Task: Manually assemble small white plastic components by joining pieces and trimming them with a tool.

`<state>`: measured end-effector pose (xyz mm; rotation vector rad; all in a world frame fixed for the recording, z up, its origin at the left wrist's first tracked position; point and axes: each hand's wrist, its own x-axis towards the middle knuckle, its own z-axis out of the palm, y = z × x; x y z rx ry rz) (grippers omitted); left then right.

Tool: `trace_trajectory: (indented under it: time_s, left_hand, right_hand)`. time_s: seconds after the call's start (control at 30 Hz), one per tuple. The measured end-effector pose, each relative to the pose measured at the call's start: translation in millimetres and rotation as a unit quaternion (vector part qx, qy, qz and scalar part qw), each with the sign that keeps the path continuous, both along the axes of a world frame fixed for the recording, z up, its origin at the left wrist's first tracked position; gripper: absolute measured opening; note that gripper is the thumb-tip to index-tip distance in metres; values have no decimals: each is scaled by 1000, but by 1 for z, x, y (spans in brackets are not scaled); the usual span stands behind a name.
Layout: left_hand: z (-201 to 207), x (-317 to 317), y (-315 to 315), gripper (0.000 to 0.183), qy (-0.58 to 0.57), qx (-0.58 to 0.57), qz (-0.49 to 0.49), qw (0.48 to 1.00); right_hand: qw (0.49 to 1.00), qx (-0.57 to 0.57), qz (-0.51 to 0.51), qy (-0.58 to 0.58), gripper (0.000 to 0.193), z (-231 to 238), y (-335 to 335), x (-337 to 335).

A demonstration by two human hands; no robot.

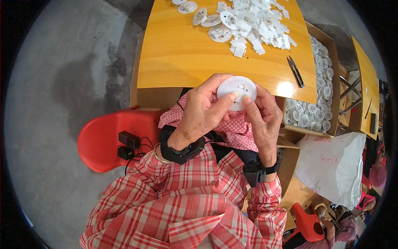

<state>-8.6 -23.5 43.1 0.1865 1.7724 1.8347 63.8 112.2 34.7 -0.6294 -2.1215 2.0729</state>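
Observation:
Both my hands hold one round white plastic disc point(237, 82) with small slots and holes in its face, just off the near edge of the table. My left hand point(206, 107) grips its left side, thumb pressed on the face. From the right, my right hand point(265, 115) closes on the same disc, its thumb beside the left one. The other fingers are behind the disc, partly hidden. Farther up the table lie more white discs point(219, 33) and a heap of small white plastic pieces point(265, 25).
Black thread snips point(295, 71) rest at the table's point(178, 62) right side. A cardboard box point(335, 83) full of white discs stands right of it. On the left is a red chair point(99, 141) with black adapters and a cable. A white sack point(331, 166) sits at right; people are beyond.

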Motion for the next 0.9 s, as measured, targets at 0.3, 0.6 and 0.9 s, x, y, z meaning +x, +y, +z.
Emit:
trace_trajectory:
  time_s: [0.3, 0.6, 0.9]
  left_hand:
    - [-1, -3, 2, 38, -51, 32, -49, 997]
    - [2, -1, 0, 37, -68, 55, -63, 994]
    - [8, -7, 5, 41, -83, -39, -119, 989]
  right_hand:
    - [988, -146, -39, -29, 33, 1, 4, 3]
    - [986, -159, -35, -37, 34, 8, 5, 8]
    - [991, -115, -64, -14, 34, 6, 5, 5]
